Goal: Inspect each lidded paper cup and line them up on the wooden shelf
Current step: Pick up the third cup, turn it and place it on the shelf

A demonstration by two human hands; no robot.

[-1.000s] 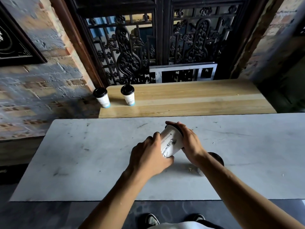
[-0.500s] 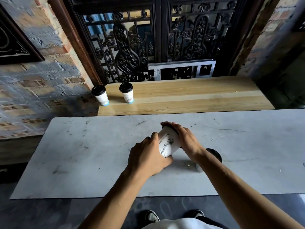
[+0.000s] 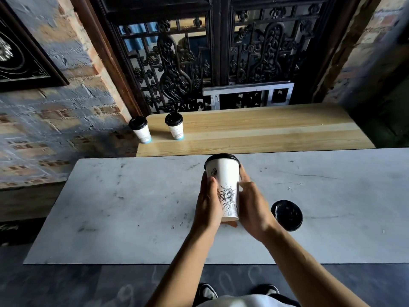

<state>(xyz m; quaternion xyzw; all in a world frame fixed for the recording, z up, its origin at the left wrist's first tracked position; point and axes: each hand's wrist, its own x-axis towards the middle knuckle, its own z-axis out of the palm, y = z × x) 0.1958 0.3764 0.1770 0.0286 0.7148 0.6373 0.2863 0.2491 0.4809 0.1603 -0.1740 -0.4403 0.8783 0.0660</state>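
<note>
A white paper cup [image 3: 225, 180] with a black lid and a printed statue drawing is held upright above the marble counter [image 3: 115, 209]. My left hand [image 3: 209, 207] wraps its left side and base. My right hand [image 3: 254, 207] grips its right side. Another lidded cup [image 3: 286, 215] stands on the counter just right of my right wrist, seen mostly as its black lid. Two more lidded cups, one [image 3: 140, 129] at the far left end and one [image 3: 174, 129] beside it, stand on the wooden shelf [image 3: 265, 134].
A carved dark screen [image 3: 177, 69] and a metal frame [image 3: 247, 94] rise behind the shelf. Brick wall [image 3: 55, 120] lies to the left with a dark framed picture [image 3: 22, 60]. My shoes [image 3: 208, 292] show below the counter's near edge.
The cup was tilted on its side between my hands; now it is turned upright and lifted a little. My right arm has shifted left, uncovering the cup on the counter.
</note>
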